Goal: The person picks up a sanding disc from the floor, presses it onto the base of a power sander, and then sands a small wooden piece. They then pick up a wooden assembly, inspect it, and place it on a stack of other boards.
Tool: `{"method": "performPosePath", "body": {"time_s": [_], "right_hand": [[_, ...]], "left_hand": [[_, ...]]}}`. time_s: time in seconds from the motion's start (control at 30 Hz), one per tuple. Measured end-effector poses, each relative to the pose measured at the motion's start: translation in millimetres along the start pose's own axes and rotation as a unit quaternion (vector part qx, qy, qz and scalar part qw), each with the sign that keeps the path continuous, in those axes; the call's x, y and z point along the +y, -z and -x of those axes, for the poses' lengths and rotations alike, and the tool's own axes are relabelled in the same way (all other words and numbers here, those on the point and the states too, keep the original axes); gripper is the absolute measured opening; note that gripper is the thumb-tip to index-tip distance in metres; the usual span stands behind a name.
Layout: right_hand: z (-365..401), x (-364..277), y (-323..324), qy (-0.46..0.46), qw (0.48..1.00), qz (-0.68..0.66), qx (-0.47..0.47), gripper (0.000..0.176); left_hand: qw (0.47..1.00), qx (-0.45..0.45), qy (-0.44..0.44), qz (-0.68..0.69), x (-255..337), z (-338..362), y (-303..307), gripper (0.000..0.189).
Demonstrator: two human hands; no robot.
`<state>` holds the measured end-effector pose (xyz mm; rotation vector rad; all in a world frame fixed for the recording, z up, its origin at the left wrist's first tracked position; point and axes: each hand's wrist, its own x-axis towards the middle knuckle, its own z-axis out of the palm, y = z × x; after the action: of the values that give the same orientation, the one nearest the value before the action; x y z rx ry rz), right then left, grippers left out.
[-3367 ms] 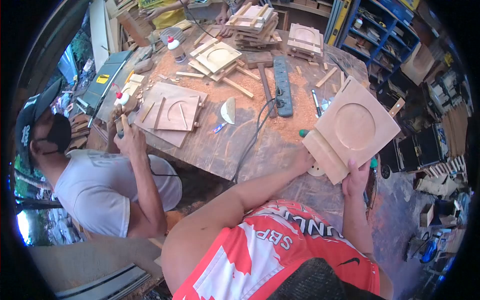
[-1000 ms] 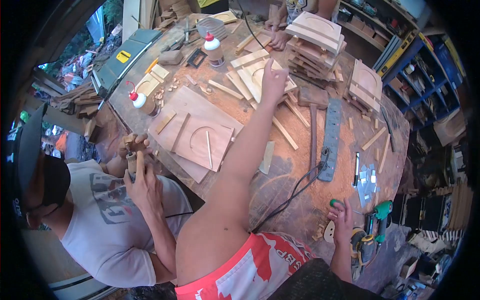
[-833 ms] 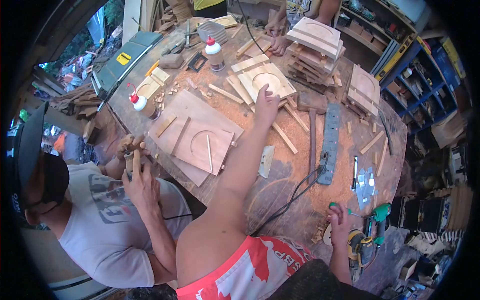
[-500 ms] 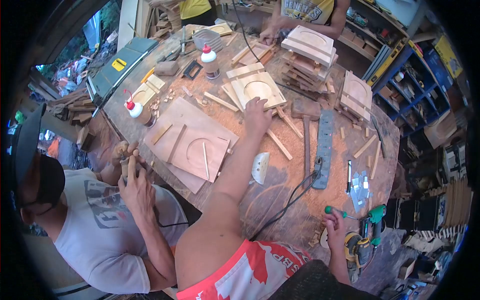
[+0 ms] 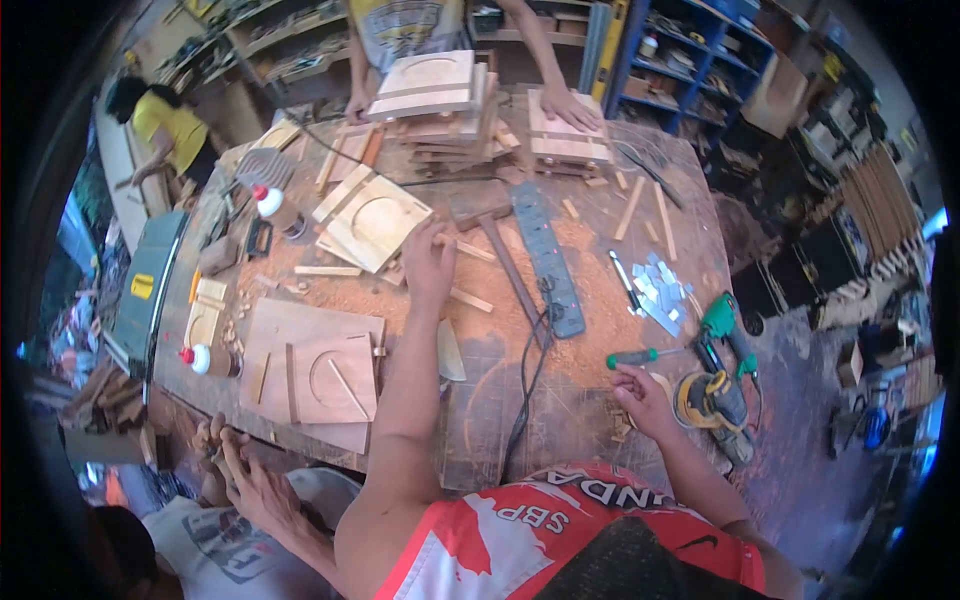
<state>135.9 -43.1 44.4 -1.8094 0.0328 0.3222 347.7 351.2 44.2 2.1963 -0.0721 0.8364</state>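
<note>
My left hand (image 5: 430, 262) is at the near right corner of a pale wooden panel (image 5: 377, 212) with a round recess, fingers curled at its edge. That panel rests on other wood pieces. My right hand (image 5: 645, 402) is low over the table's right side, fingers loosely bent and apart. Just beyond its fingertips lies a green-handled screwdriver (image 5: 632, 358); whether they touch it is hard to tell. A green drill (image 5: 722, 318) and a yellow sander (image 5: 703, 398) lie to the right of that hand. Small metal plates (image 5: 660, 290) lie beyond it.
A power strip (image 5: 548, 265) with black cables and a mallet (image 5: 508, 265) lie mid-table. Glue bottles (image 5: 278, 212) stand left. A recessed board (image 5: 335, 385) lies near left, beside a co-worker's hands (image 5: 250, 480). Across the table, another person's hand (image 5: 568, 108) rests on stacked panels.
The whole view has swung to the right. My right hand has drawn back slightly from the screwdriver handle. The person opposite has put a hand on the right-hand stack.
</note>
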Motion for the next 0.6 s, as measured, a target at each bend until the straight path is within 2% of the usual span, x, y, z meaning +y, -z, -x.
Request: {"method": "performPosePath", "body": {"time_s": [0.03, 0.13, 0.2, 0.3, 0.37, 0.5, 0.6], "right_hand": [[1, 0, -1, 0.004, 1.0, -0.001, -0.003, 0.047], [5, 8, -1, 0.006, 1.0, -0.012, -0.001, 0.048], [7, 11, -2, 0.006, 1.0, -0.025, -0.001, 0.048], [11, 6, 1, -0.002, 1.0, -0.016, 0.011, 0.048], [14, 5, 4, 0.029, 0.998, 0.037, 0.034, 0.045], [25, 20, 13, 0.029, 0.993, 0.08, 0.076, 0.039], [37, 30, 17, -0.014, 0.99, 0.068, 0.12, 0.032]], "left_hand": [[0.999, -0.011, -0.039, 0.012, 1, 3, -15, 0.035], [0.993, -0.067, -0.084, 0.04, 36, -7, -44, 0.037], [0.992, -0.091, -0.072, 0.049, 55, -26, -71, 0.035], [0.985, -0.103, -0.134, 0.047, 66, -63, -117, 0.037], [0.974, -0.157, -0.16, 0.013, 79, -86, -141, 0.042], [0.958, -0.201, -0.199, -0.055, 77, -120, -202, 0.051], [0.949, -0.216, -0.193, -0.126, 76, -132, -231, 0.058]]}}
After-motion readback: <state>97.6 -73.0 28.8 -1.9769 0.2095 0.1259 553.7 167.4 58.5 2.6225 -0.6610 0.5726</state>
